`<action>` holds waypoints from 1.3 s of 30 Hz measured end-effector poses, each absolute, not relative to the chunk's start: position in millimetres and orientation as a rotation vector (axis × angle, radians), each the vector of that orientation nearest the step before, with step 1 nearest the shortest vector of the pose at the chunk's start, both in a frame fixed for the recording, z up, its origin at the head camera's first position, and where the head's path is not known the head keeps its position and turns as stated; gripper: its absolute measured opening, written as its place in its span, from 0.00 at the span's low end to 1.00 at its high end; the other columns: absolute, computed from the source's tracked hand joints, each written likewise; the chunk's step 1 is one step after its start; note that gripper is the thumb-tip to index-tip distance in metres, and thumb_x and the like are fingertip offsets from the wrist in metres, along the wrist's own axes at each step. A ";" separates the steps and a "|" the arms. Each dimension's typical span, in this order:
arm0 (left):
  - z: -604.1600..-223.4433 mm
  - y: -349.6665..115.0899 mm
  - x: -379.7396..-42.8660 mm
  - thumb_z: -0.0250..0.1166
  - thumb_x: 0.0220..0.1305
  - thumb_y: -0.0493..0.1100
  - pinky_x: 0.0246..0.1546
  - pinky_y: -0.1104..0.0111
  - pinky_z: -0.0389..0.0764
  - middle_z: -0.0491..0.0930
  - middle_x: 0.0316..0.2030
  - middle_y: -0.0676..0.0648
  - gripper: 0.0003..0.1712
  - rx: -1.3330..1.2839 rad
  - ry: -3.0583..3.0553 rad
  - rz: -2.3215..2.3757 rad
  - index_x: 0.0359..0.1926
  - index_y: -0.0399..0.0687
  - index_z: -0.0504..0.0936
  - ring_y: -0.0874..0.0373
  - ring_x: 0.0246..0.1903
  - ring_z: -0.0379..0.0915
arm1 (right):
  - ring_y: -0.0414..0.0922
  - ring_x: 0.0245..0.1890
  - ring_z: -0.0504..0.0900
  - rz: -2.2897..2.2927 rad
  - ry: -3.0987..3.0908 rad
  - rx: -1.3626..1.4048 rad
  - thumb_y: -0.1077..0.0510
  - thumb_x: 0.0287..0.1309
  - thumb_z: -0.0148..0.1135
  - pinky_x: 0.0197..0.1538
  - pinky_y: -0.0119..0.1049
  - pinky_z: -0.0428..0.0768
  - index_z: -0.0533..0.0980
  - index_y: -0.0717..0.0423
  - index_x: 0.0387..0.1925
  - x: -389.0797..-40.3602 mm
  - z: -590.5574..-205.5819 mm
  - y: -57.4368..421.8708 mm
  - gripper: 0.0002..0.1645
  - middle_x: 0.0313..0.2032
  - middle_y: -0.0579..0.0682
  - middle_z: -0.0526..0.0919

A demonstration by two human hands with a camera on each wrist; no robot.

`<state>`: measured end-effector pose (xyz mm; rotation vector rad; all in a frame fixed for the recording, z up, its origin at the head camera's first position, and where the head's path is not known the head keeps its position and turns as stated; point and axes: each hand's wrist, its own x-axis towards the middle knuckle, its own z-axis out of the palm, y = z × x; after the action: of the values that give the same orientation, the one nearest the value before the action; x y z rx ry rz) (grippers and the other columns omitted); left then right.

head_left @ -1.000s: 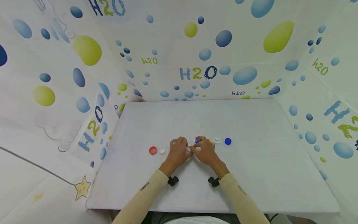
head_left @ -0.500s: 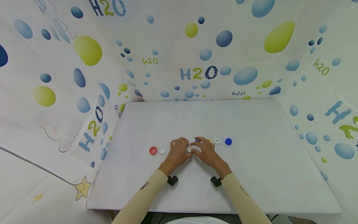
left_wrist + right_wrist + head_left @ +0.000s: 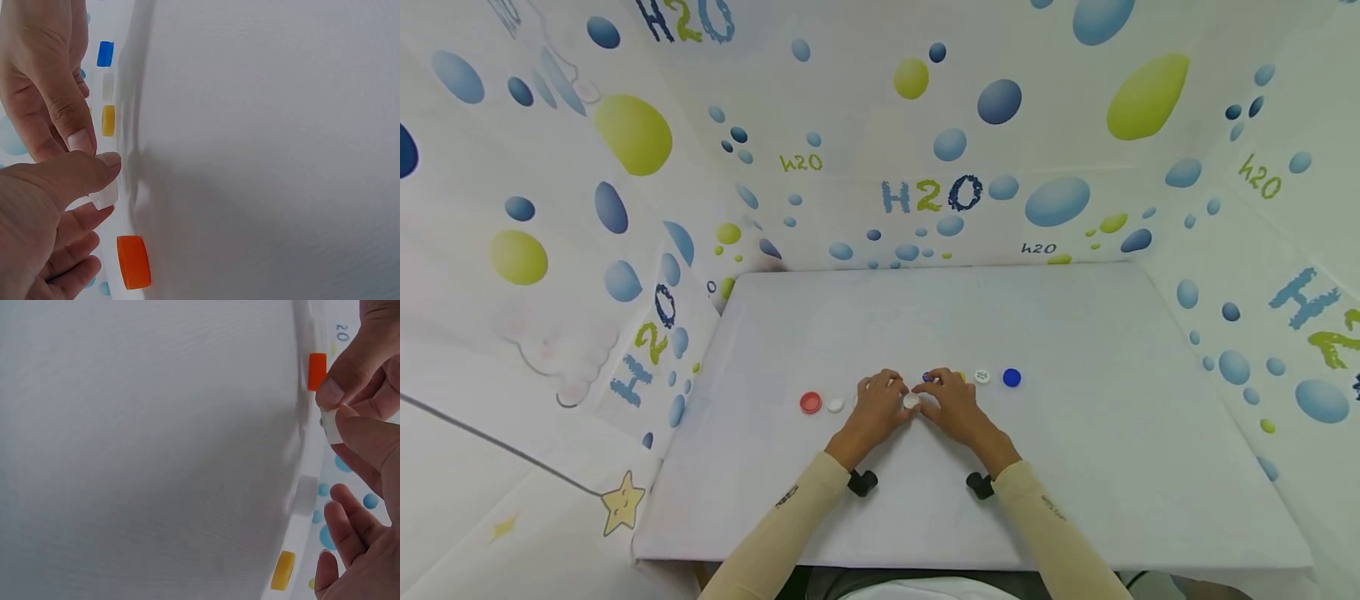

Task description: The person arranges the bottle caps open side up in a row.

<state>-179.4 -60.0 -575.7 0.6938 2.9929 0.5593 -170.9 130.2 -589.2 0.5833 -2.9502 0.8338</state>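
Observation:
In the head view my two hands meet near the middle of the table over a small white bottle cap (image 3: 912,401). My left hand (image 3: 878,407) pinches it, thumb bent over its side. The thumb and index finger of my right hand (image 3: 955,405) are at the same cap, the two thumbs almost meeting. In the right wrist view, the white cap (image 3: 332,428) shows between the fingertips, while the other right fingers stay loosely bent. An orange cap (image 3: 134,262) lies beside my left hand in the left wrist view.
More bottle caps stand in a row: a red one (image 3: 810,403) and a white one (image 3: 835,405) at left; a patterned white one (image 3: 982,377) and a blue one (image 3: 1012,378) at right. A yellow cap (image 3: 109,120) is partly hidden by my right hand in the head view.
My right fingers have spread and drawn slightly back to the right, so the white cap between my hands shows more. My left hand stays nearly in place.

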 end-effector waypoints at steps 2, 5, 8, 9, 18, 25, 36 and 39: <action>-576.2 -59.9 -179.6 0.74 0.68 0.51 0.67 0.41 0.66 0.77 0.59 0.41 0.18 0.701 2.988 0.577 0.49 0.43 0.84 0.45 0.65 0.71 | 0.52 0.57 0.76 0.801 -2.964 0.574 0.50 0.69 0.71 0.51 0.53 0.70 0.85 0.44 0.58 -170.9 -589.8 129.1 0.18 0.57 0.53 0.78; -577.8 -59.6 -179.8 0.73 0.69 0.50 0.68 0.41 0.65 0.77 0.59 0.41 0.18 0.704 2.978 0.606 0.49 0.43 0.83 0.45 0.65 0.71 | 0.49 0.50 0.78 0.797 -2.976 0.565 0.51 0.68 0.72 0.49 0.51 0.73 0.85 0.46 0.57 -170.3 -588.2 127.0 0.18 0.49 0.52 0.79; -579.2 -59.6 -179.6 0.73 0.70 0.50 0.68 0.41 0.65 0.76 0.58 0.41 0.17 0.705 2.969 0.621 0.50 0.44 0.83 0.45 0.65 0.71 | 0.47 0.45 0.81 0.814 -2.985 0.562 0.53 0.67 0.72 0.52 0.53 0.78 0.84 0.50 0.57 -169.1 -586.3 124.9 0.18 0.44 0.51 0.80; -579.6 -59.7 -179.6 0.73 0.70 0.49 0.68 0.41 0.65 0.76 0.58 0.42 0.16 0.706 2.969 0.618 0.50 0.44 0.83 0.45 0.65 0.71 | 0.47 0.44 0.82 0.816 -2.986 0.561 0.54 0.67 0.72 0.52 0.54 0.79 0.84 0.50 0.56 -168.7 -586.2 124.4 0.18 0.43 0.50 0.81; -582.5 -62.2 -179.7 0.74 0.69 0.51 0.66 0.42 0.67 0.77 0.57 0.43 0.18 0.729 2.997 0.598 0.50 0.45 0.83 0.45 0.63 0.73 | 0.46 0.44 0.83 0.791 -2.989 0.556 0.53 0.67 0.72 0.52 0.55 0.80 0.84 0.51 0.55 -169.0 -590.9 122.0 0.18 0.42 0.49 0.83; -582.0 -63.3 -178.9 0.74 0.68 0.51 0.64 0.42 0.69 0.78 0.56 0.43 0.18 0.743 3.013 0.566 0.51 0.46 0.84 0.43 0.62 0.75 | 0.44 0.42 0.83 0.829 -2.985 0.567 0.52 0.67 0.72 0.52 0.52 0.81 0.84 0.52 0.55 -169.1 -591.9 122.3 0.18 0.41 0.48 0.84; -580.0 -63.6 -177.3 0.74 0.68 0.51 0.63 0.44 0.70 0.81 0.49 0.45 0.18 0.745 3.020 0.510 0.52 0.46 0.85 0.43 0.59 0.77 | 0.42 0.39 0.79 0.842 -3.007 0.541 0.52 0.67 0.72 0.51 0.50 0.80 0.83 0.53 0.55 -170.0 -594.3 121.9 0.18 0.38 0.46 0.82; -579.5 -63.2 -177.2 0.74 0.68 0.52 0.63 0.45 0.70 0.81 0.47 0.46 0.18 0.748 3.023 0.499 0.52 0.47 0.85 0.43 0.59 0.77 | 0.41 0.38 0.78 0.844 -3.004 0.541 0.52 0.67 0.73 0.49 0.49 0.79 0.83 0.53 0.55 -170.7 -595.4 122.2 0.18 0.37 0.46 0.81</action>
<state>-177.2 -63.2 -579.5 0.7483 3.0234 0.4985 -170.7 122.2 -595.4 0.5415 -3.0036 0.8443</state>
